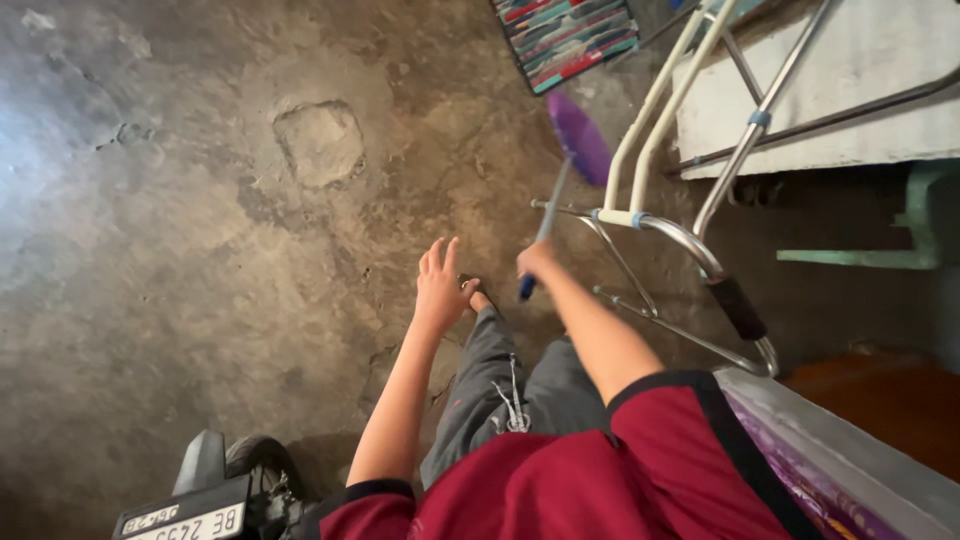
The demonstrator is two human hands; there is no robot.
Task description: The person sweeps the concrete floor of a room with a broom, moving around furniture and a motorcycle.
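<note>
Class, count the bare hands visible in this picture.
2. The left hand spreads open above the floor; the right hand grips a purple broom by its handle.

Left hand (440,288) open, fingers spread toward twelve o'clock, arm extended; right hand (537,262) fisted at one o'clock, forearm bare.
</note>
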